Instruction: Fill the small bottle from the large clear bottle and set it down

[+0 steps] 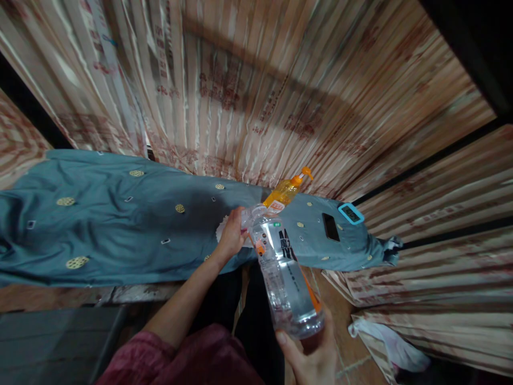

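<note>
Nearest, the person's right hand (pixel 310 350) curls partway around the base of a clear bottle (pixel 282 272), held tilted at the near edge of the blue-green cloth (pixel 152 230); the left hand (pixel 233 233) is closed on its neck end. Beyond is a pump bottle (pixel 282 192); farther right, a phone (pixel 331 226).

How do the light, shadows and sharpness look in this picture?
Head view: dim overall, with a broad shadow arching across the curtain; head view: another dark shadow on the blue-green cloth; head view: bright glints on the clear bottle; head view: the outer edges look stretched and soft.
</note>
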The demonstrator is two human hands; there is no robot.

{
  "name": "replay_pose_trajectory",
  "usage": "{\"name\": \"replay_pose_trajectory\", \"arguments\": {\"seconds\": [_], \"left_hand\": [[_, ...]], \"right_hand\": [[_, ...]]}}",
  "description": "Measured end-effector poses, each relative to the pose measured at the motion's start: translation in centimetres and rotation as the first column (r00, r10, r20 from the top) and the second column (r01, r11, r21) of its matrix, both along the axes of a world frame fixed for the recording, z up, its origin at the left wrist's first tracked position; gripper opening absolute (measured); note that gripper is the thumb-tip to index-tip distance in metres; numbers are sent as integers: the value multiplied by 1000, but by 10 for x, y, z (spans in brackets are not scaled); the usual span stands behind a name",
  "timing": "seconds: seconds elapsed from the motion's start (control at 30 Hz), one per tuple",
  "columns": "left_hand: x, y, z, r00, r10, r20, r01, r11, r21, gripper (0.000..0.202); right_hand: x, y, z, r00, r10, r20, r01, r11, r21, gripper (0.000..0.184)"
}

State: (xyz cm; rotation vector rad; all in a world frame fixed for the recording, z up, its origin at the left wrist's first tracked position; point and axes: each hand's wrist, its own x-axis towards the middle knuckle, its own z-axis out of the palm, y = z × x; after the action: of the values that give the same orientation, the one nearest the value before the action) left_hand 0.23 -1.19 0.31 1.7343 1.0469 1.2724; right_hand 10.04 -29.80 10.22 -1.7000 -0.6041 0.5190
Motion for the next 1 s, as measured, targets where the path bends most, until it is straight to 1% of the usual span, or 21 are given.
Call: {"name": "replay_pose_trajectory", "arguments": {"seconds": [0.17,0.3,0.4,0.47,0.63,0.87,1.0], "left_hand": [[-1,-1,1,999,-4,-33,4,1000,1,69],[0,0,-1,1000,-4,-7,5,1000,19,68],[1,1,-4,1000,3,5,-3,1000,31,68],[2,1,-7,1000,1,11,-2,999,40,68],[2,2,-10,999,-3,54,1,999,48,69],[0,2,-6,998,-23,63,21,999,24,67],[1,1,-3,999,-10,32,10,1000,4,66]], "right_hand": [[-2,1,3,999,28,45,-28,1000,6,100],[-3,2,8,998,32,57,-32,999,-8,107],[-3,3,10,994,35,100,-33,999,-19,110],[-3,3,11,992,39,118,-38,999,-17,108],[-4,3,12,995,42,87,-41,999,-17,98],[-6,2,11,998,9,69,-8,1000,-15,92],[-6,2,12,997,12,78,-9,999,-34,92]]}}
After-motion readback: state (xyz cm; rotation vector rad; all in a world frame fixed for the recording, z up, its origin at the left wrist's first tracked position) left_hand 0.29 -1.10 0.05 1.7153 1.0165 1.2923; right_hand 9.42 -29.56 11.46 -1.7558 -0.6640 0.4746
